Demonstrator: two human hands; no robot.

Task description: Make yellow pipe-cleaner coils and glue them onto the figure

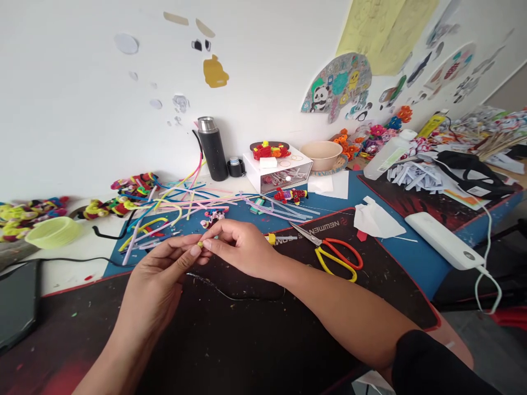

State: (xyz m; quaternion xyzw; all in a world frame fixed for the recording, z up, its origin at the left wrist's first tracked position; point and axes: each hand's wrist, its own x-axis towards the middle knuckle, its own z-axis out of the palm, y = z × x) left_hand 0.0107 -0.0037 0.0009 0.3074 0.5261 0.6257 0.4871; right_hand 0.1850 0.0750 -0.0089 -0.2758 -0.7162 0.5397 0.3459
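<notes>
Left hand [158, 269]: thumb and fingertips clamped on small yellow piece [200, 244]. Right hand [247, 249]: thumb and index closed on same piece from other side. Piece sits between both hands, above near edge of chenille stems [168, 206] and black desk mat [230, 345]; its exact shape too small to tell. For good handling, likely best: light pinch right at the tips, left steady while right makes fine adjustments, thumbs not covering the piece. Scissors [317, 241] lie beyond right forearm; probably wise to keep sleeve and wrist off them.
</notes>
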